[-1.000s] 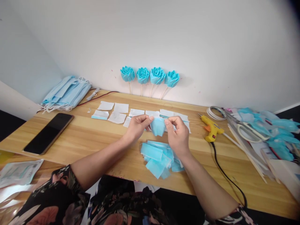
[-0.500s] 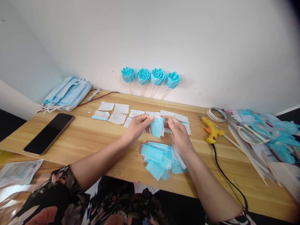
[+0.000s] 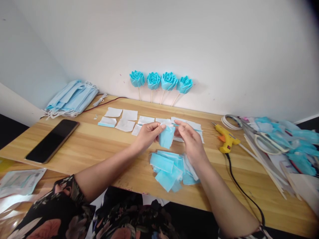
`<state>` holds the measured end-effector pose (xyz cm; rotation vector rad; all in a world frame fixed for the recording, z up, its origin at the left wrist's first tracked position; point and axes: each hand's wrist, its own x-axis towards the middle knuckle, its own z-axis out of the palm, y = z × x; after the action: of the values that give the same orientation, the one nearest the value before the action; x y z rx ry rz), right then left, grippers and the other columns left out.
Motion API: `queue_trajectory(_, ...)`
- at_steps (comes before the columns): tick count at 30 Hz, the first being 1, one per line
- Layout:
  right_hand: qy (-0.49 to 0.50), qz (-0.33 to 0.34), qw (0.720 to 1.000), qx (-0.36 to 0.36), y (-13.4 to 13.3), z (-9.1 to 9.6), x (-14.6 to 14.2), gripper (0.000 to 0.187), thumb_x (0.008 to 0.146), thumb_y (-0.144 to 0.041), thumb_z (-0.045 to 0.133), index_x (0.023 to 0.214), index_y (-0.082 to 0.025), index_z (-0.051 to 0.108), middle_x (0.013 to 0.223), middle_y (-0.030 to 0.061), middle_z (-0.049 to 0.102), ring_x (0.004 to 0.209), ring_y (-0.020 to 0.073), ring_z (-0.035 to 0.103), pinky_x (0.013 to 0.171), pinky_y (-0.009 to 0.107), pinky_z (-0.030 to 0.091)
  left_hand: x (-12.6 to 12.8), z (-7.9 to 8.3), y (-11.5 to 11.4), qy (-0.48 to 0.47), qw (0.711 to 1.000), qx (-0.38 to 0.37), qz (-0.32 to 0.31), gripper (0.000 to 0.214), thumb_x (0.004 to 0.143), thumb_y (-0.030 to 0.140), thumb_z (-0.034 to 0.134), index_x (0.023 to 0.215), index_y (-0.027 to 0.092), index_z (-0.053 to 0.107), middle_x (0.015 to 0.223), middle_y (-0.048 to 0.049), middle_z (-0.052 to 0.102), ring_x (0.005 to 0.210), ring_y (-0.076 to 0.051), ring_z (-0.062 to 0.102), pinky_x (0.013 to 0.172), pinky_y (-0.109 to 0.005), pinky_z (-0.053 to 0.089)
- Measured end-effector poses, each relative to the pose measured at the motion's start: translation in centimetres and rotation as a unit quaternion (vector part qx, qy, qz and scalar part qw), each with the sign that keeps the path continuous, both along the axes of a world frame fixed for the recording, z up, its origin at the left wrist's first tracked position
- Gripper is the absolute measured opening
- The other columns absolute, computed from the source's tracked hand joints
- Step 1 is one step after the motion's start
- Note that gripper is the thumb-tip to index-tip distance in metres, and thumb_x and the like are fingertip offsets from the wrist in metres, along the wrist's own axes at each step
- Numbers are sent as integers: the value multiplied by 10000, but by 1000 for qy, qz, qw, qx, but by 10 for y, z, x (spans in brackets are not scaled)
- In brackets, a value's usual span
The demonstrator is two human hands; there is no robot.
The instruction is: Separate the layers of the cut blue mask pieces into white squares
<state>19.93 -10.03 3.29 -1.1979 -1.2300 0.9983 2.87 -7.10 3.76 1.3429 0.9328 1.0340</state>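
Note:
A small piece of light-blue mask fabric (image 3: 166, 136) hangs upright, narrowing toward its lower end. My left hand (image 3: 149, 133) is closed, pinching its upper left corner between thumb and fingers. At the upper right corner, my right hand (image 3: 191, 141) is closed, with thumb and forefinger together on a thin teal stick-like thing (image 3: 175, 124); its full length is hidden. Below the hands lies a loose pile of cut blue fabric pieces (image 3: 161, 161). White fabric squares (image 3: 125, 125) lie in rows behind the hands, some partly covered by them.
Several blue fabric roses (image 3: 169, 81) on sticks lean against the wall. A yellow glue gun (image 3: 226, 139), tape roll (image 3: 231, 122), scissors (image 3: 267, 144) and blue scraps (image 3: 302, 159) lie right. At left are a phone (image 3: 52, 141) and stacked face masks (image 3: 71, 98).
My right fingertips have drawn slightly away from the fabric corner, and the thin teal thing now shows at them. The fabric piece has dropped a little. My left hand keeps its pinch.

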Motion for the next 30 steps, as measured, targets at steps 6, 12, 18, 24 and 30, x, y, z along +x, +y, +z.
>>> queue_trajectory(6, -214, -91, 963, 134, -7, 7, 1, 152, 873, -342, 629, 770, -230, 638, 745, -2, 664, 735, 174, 603, 744, 318, 485, 0, -1, 0, 8, 1000, 8, 11, 484, 834, 577, 597, 588, 175, 486, 512, 37, 442, 501, -86, 432, 510, -231, 345)
queue_trajectory(12, -261, -49, 954, 141, -7, 8, -2, 111, 877, -295, 619, 795, -239, 668, 764, -2, 692, 705, 170, 608, 727, 322, 486, 1, -2, -1, -1, 1000, 16, 1, 430, 859, 522, 591, 626, 167, 528, 532, 33, 482, 517, -87, 437, 534, -229, 364)
queue_trajectory(18, -250, -39, 959, 125, -4, 5, -1, 123, 861, -353, 656, 871, -236, 688, 800, 8, 713, 725, 178, 626, 736, 328, 490, 1, -1, -2, -12, 1000, 19, -22, 375, 866, 493, 603, 700, 156, 604, 582, 12, 568, 535, -88, 467, 557, -235, 376)
queue_trajectory(24, -231, -46, 965, 112, -5, 7, -2, 173, 860, -390, 653, 785, -234, 645, 761, -5, 694, 720, 171, 615, 710, 301, 477, 2, 0, -2, -9, 999, 16, -45, 342, 858, 472, 613, 713, 164, 639, 595, 14, 561, 538, -89, 460, 553, -237, 372)
queue_trajectory(30, -243, -44, 964, 98, -7, 9, -1, 168, 885, -315, 590, 747, -221, 613, 728, -13, 672, 715, 156, 611, 668, 270, 441, 1, 2, -2, 6, 999, 16, -50, 322, 846, 442, 625, 683, 167, 660, 604, 11, 558, 547, -88, 449, 540, -230, 365)
